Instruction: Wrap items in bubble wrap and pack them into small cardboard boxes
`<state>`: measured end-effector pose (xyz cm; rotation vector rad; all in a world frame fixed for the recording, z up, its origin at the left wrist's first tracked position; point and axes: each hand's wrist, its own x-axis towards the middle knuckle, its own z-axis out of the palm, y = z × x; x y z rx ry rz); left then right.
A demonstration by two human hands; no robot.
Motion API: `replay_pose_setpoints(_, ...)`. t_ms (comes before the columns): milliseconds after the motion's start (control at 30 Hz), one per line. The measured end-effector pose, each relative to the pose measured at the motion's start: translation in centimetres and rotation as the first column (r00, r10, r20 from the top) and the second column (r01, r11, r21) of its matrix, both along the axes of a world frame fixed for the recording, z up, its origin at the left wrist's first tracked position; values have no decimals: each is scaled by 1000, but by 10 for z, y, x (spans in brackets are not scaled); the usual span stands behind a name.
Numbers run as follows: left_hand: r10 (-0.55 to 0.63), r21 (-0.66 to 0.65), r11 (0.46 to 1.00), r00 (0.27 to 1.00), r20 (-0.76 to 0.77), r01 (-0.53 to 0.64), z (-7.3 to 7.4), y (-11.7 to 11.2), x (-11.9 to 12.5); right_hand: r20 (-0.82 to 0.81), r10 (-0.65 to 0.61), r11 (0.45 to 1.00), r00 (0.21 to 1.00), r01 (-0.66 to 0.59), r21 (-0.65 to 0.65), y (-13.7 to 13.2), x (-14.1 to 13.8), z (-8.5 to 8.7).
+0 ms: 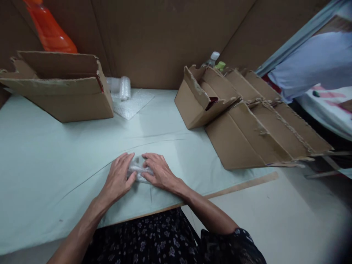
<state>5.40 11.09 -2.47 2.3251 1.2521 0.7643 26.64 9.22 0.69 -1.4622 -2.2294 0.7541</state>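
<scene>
A small item wrapped in bubble wrap lies on the pale green table cover near the front edge. My left hand presses against its left side, fingers curled round it. My right hand lies over its right side, fingers pressed on the wrap. Both hands hide most of the bundle, and what is inside it cannot be made out.
An open cardboard box stands at the back left, with a roll and a sheet of bubble wrap beside it. A row of cardboard boxes runs along the right. Bottles stand behind them. An orange object leans at the back left.
</scene>
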Motion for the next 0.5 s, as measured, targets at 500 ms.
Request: replay_pose_setpoints(500,382,578,753,924,5,-314,135,157,-110,-83,-100,969,991,78,-235,15,7,-5)
